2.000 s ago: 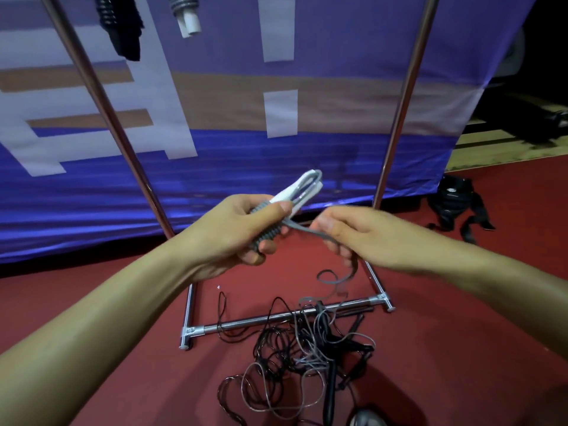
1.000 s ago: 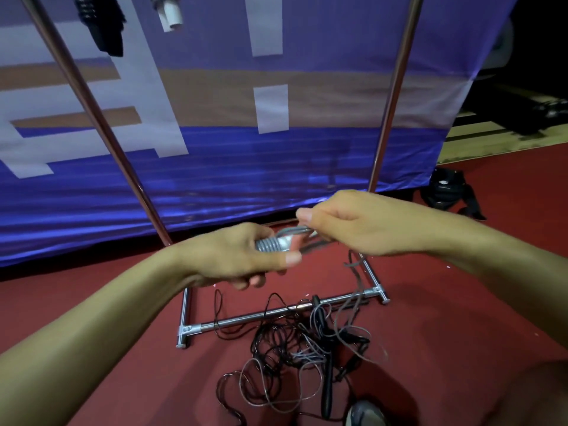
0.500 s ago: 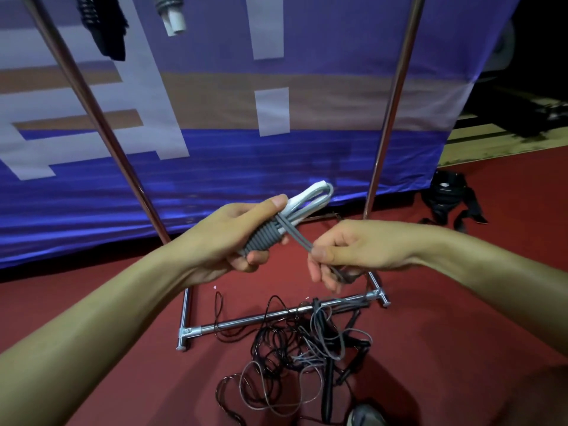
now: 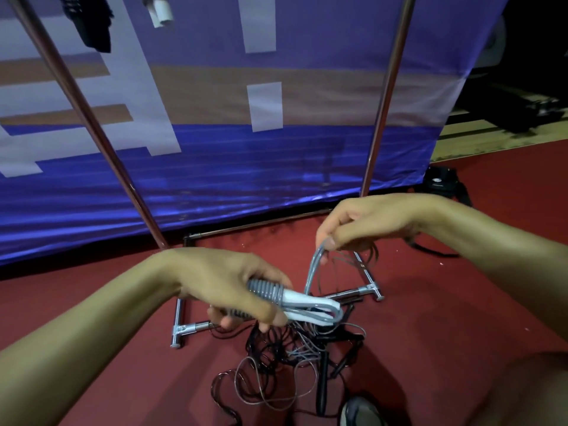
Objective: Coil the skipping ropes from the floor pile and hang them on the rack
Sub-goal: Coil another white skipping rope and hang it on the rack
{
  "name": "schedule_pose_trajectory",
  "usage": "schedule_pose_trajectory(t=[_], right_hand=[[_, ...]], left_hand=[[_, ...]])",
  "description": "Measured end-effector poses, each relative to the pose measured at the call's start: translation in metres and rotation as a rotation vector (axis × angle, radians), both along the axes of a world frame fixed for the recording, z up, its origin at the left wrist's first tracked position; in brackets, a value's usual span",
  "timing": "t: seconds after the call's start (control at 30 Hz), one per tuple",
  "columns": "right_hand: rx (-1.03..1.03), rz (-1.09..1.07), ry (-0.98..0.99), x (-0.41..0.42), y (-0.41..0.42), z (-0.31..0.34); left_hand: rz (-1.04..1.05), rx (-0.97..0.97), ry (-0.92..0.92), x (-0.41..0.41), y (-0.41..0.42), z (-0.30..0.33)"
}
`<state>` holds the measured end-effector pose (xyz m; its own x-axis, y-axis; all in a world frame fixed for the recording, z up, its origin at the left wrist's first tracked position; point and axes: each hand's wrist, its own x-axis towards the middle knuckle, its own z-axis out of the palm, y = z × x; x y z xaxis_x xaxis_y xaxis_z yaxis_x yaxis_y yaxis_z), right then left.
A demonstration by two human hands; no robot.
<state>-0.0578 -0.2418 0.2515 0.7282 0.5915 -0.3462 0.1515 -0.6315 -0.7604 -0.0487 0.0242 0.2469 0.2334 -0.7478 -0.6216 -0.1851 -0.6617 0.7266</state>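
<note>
My left hand [image 4: 227,287] grips a grey-and-white skipping rope bundle [image 4: 307,304], with grey cord wound in tight turns round the white handles. My right hand [image 4: 365,222] is above and to the right, pinching the free grey cord end [image 4: 313,269] that rises from the bundle. Below the hands, a tangled pile of dark and grey ropes [image 4: 285,361] lies on the red floor. The metal rack [image 4: 384,96] stands behind, its base bar [image 4: 347,293] partly hidden by my left hand. A black coiled rope [image 4: 89,23] and a white-handled one [image 4: 159,10] hang at the top left.
A purple-and-white banner [image 4: 276,164] hangs behind the rack. A black bag [image 4: 442,182] sits on the floor at the right, by the banner's edge. A shoe tip [image 4: 359,410] shows at the bottom, beside the pile. Red floor stretches left and right.
My left hand has dropped and turned the bundle so it points right. My right hand has risen above it, pulling the cord end upward.
</note>
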Motion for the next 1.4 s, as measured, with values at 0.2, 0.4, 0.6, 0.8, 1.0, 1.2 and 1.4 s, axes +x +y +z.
schedule_pose_trajectory(t=[0.2, 0.4, 0.6, 0.8, 1.0, 1.2, 1.4], right_hand=[[-0.026, -0.161, -0.39, -0.006, 0.02, 0.015], [-0.111, -0.067, -0.625, -0.025, 0.035, 0.029], [-0.078, -0.174, -0.493, -0.03, 0.027, 0.027], [0.177, -0.332, -0.063, -0.03, 0.038, -0.003], [0.138, -0.144, 0.005, -0.018, 0.031, -0.029], [0.255, -0.179, -0.022, -0.01, 0.025, -0.044], [0.21, 0.004, 0.067, -0.012, 0.032, -0.052]], left_hand=[[0.208, -0.092, -0.175, 0.004, -0.008, -0.009], [0.449, -0.174, -0.223, 0.008, -0.006, -0.012], [0.575, -0.339, -0.137, 0.012, 0.003, -0.004], [0.676, -0.401, -0.181, 0.005, -0.01, 0.003], [0.652, -0.466, -0.063, 0.004, -0.01, -0.001], [0.56, -0.472, -0.055, 0.005, -0.002, 0.0], [0.54, -0.392, 0.02, 0.0, -0.003, 0.002]])
